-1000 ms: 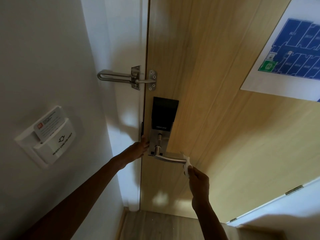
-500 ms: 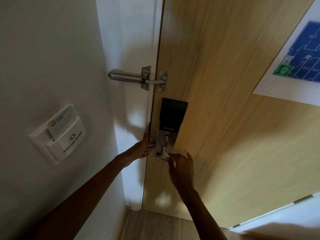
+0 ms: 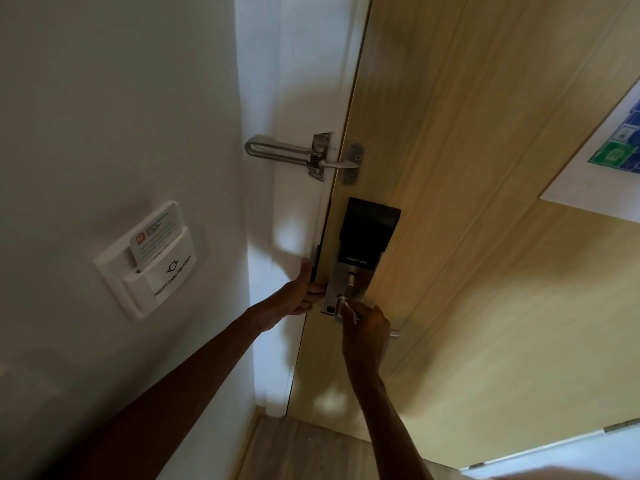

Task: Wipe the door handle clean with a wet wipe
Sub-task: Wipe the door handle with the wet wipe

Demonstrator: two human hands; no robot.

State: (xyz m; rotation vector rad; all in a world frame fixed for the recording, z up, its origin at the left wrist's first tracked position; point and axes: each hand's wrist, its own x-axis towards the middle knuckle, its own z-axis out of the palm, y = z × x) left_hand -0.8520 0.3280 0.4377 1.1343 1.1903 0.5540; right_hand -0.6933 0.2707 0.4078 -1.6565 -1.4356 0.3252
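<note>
A steel lever handle (image 3: 342, 301) juts from a silver and black smart lock (image 3: 363, 244) on the wooden door (image 3: 467, 168). My right hand (image 3: 367, 329) covers most of the lever near its pivot, pinching a white wet wipe (image 3: 350, 312) against it; only a sliver of the wipe shows. The lever's far tip (image 3: 394, 333) peeks out to the right of that hand. My left hand (image 3: 299, 295) grips the door's edge beside the lock.
A steel swing-bar guard (image 3: 294, 157) bridges the white frame and the door above the lock. A key-card holder (image 3: 152, 261) with a card in it is on the left wall. A floor-plan notice (image 3: 609, 161) hangs on the door at the right. Wooden floor lies below.
My right hand slid the wipe from the lever's free tip leftward to the pivot by the lock plate. My left hand stayed on the door edge. The view shifted left.
</note>
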